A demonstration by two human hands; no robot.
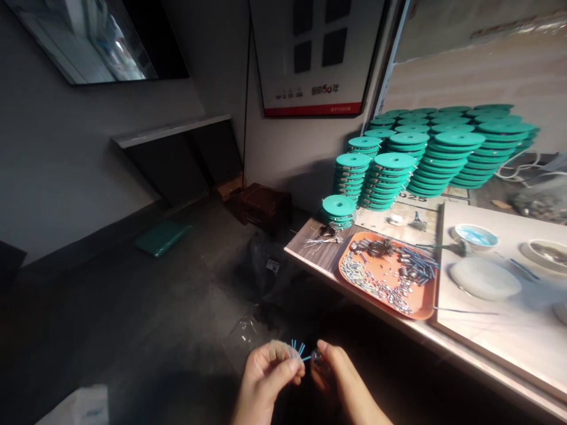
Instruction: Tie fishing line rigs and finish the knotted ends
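Observation:
My left hand [273, 370] is closed in a pinch at the bottom middle of the head view. Several thin blue tubes [299, 347] fan out from between its thumb and fingers. Just to the right, my right hand [333, 367] is closed around a small dark, shiny round piece [316, 356], mostly hidden by the fingers. One blue tube reaches across the gap towards that piece; whether its end touches or enters it, I cannot tell. Both hands are off the table, in front of its near edge.
An orange tray [432, 307] holding small metal parts and blue and dark pieces lies at the table's edge. Behind it rise stacks of green reels [394, 160]. A white bowl [457, 231] with blue bits and a translucent round lid-like piece [485, 277] lie on the board.

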